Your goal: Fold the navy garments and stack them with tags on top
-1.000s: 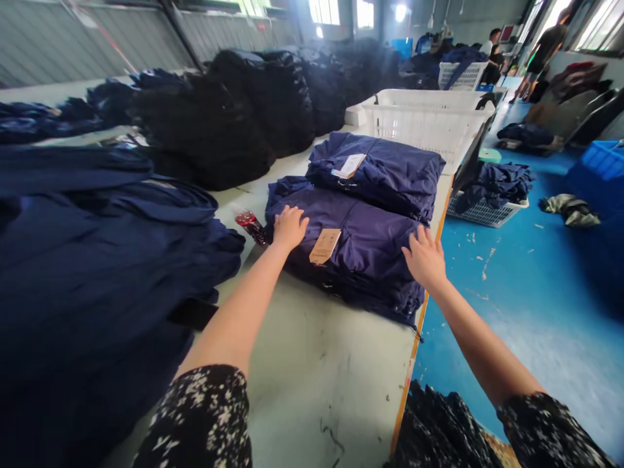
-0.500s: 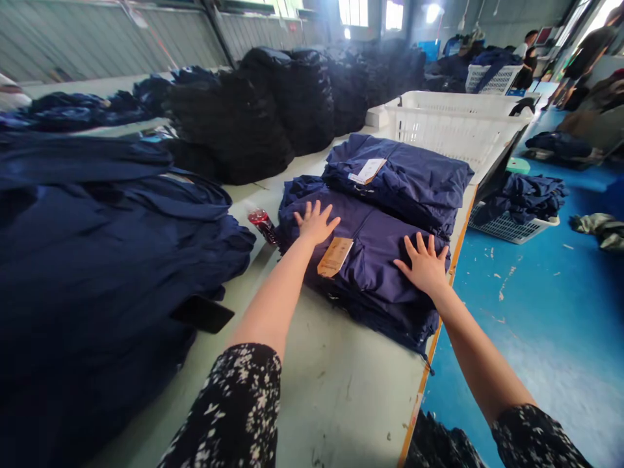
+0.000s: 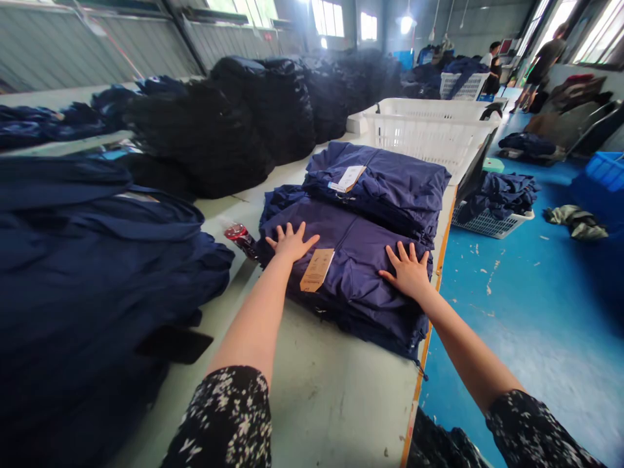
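Both hands lie palm down on the near navy stack [image 3: 361, 260] of folded clothes, which sits at the right edge of the table [image 3: 331, 390], its right side almost at the table's lip. The left hand [image 3: 291, 242] rests on the stack's far-left corner with fingers fanned wide. The right hand [image 3: 407, 272] rests on its right end, fingers also spread and pointing away from the person. Neither hand pinches any cloth. The stack's long side seems to run left to right between the two hands, though the wide lens bends it. A brown tag [image 3: 316, 270] lies on the cloth just right of the left wrist. A red bottle [image 3: 240, 238] lies just left of the stack, and a second folded stack [image 3: 390, 182] sits just beyond it, before a white basket [image 3: 429, 133].
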Motion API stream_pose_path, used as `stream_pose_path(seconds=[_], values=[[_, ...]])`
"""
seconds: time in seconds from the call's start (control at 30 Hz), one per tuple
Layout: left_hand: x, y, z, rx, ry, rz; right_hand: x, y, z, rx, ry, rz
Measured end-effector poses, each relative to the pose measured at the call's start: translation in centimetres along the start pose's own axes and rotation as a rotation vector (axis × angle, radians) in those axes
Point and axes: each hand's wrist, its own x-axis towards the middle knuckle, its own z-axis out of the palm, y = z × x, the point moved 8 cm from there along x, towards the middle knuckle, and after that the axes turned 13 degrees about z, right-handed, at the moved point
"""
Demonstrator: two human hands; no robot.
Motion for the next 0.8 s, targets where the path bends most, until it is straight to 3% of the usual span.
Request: stream_pose_path(seconds=[0.2, 0.43, 0.63, 0.8], values=[[-5.7, 1.8, -3.6, 0.149, 0.119, 0.12, -0.6, -2.1, -4.4, 0.016, 0.022, -0.031], [-16.8, 3.1, -5.3, 0.275, 0.176, 0.201, -5.6, -8.3, -8.0, 0.08, 0.073, -0.212], [-26.8, 1.5, -3.5, 0.255, 0.139, 0.104, -11.4, -13.8, -7.0, 0.118, 0.015, -0.379], [-35.0, -0.8, 0.6, 0.216, 0.107, 0.008, -16.6, -19.2, -2.8, 0.131, -0.083, -0.573]])
